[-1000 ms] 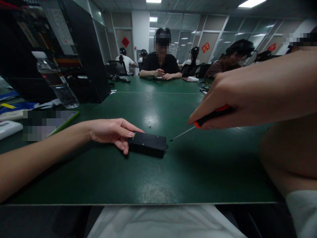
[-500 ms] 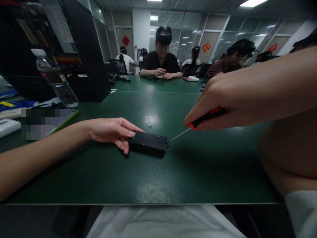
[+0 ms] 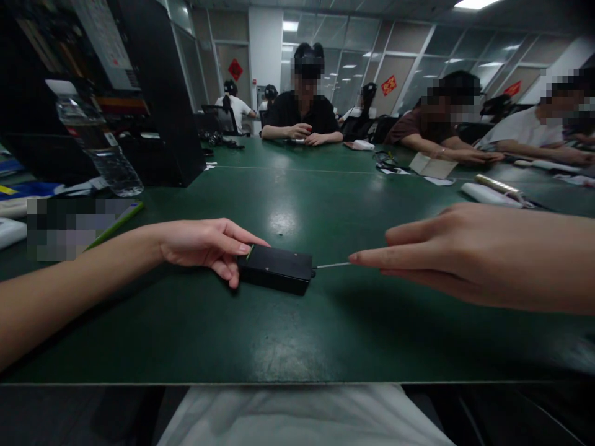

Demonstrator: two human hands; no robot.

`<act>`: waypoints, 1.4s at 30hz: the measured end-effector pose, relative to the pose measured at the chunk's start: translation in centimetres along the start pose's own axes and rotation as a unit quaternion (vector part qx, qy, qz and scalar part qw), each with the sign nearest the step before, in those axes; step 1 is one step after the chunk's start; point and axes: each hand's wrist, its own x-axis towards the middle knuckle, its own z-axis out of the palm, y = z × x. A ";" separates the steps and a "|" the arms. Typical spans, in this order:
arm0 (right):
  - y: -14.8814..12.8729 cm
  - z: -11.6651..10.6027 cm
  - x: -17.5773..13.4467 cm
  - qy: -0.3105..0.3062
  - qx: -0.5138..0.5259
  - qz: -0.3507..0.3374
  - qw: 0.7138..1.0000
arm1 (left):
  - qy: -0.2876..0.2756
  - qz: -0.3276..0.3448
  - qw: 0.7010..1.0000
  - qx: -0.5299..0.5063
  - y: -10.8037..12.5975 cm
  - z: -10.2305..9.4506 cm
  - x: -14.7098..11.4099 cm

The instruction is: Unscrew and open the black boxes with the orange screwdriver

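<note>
A small black box (image 3: 279, 268) rests on the green table (image 3: 288, 347), with a small tab on its right end. My left hand (image 3: 207, 248) grips the box's left end, thumb on top beside a thin greenish strip. My right hand (image 3: 432, 257) is closed around a screwdriver, whose handle is hidden behind the fingers. Only the thin metal shaft (image 3: 332, 266) shows, running nearly level from my fingertips to the tab end of the box. Whether the tip sits in an opening there is too small to tell.
At the left stand a water bottle (image 3: 95, 139) and a black cabinet (image 3: 162, 99); a green-edged flat object (image 3: 116, 223) lies nearer. A person (image 3: 302, 114) sits opposite, others to the right. A white object (image 3: 493, 195) lies on the table at right.
My right hand has dropped, bringing the screwdriver from a steep slant to nearly level, its tip still at the box's right end. My left hand and the box stay in place.
</note>
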 end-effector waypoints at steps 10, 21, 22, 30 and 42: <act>2.0 5.8 -3.3 -0.002 -0.034 -0.079 0.996 | -0.001 0.001 1.000 0.002 0.1 0.2 -0.1; 1.0 9.5 -2.6 -0.017 0.172 -0.025 0.985 | -0.005 0.007 1.000 -0.007 0.0 0.1 0.0; 0.8 9.7 -2.5 -0.010 0.181 -0.022 0.983 | -0.005 0.007 1.000 -0.008 0.0 0.1 0.0; 0.1 10.0 -1.8 0.036 0.194 0.007 0.980 | -0.008 0.006 1.000 -0.014 0.0 0.0 0.0; -0.6 8.7 -0.2 0.063 0.171 0.026 0.983 | -0.002 0.002 1.000 -0.025 -0.1 0.0 0.1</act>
